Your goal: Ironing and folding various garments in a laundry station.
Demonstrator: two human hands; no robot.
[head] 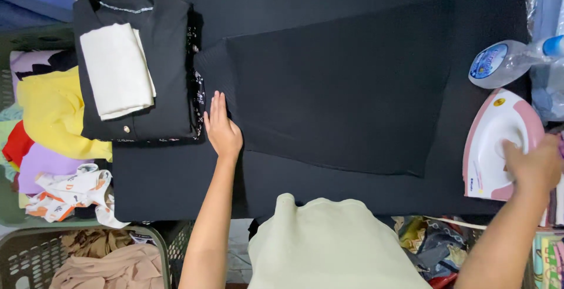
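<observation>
The flat black ribbed garment [335, 89] lies spread on the dark padded ironing surface [176, 183], which serves as the landmark. At the garment's left edge the left hand [222, 127] rests palm down, fingers straight and together, pinning the cloth and gripping nothing. At the surface's right end the right hand [536, 165] curls over the pink and white electric iron [496, 145], seemingly on its handle. Ironing well here probably means keeping the cloth taut and the flat hand clear of the iron's path.
</observation>
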